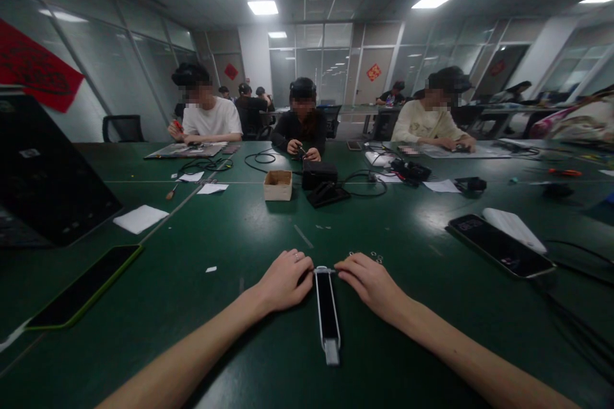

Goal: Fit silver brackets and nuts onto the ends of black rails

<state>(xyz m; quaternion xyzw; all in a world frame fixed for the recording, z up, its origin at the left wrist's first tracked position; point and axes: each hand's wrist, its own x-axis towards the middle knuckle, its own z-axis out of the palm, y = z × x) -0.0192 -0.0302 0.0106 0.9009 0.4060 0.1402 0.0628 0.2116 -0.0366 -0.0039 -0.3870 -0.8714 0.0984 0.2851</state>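
Note:
A long narrow black device with a silver frame (327, 313) lies on the green table (230, 307), pointing away from me. My left hand (285, 280) sits at its far end with the fingers curled in, and a ring shows on one finger. My right hand (369, 284) lies low on the other side, its fingertips reaching the device's silver end. Whether either hand grips that end is hard to tell. A few small metal rings (370, 257) lie just beyond my right hand.
A phone (501, 246) lies to my right and a green-edged phone (84, 287) to my left. A dark laptop (52, 169) stands at left. Farther off are a cardboard box (277, 185), a black case (319, 174), cables and several seated co-workers (300, 124).

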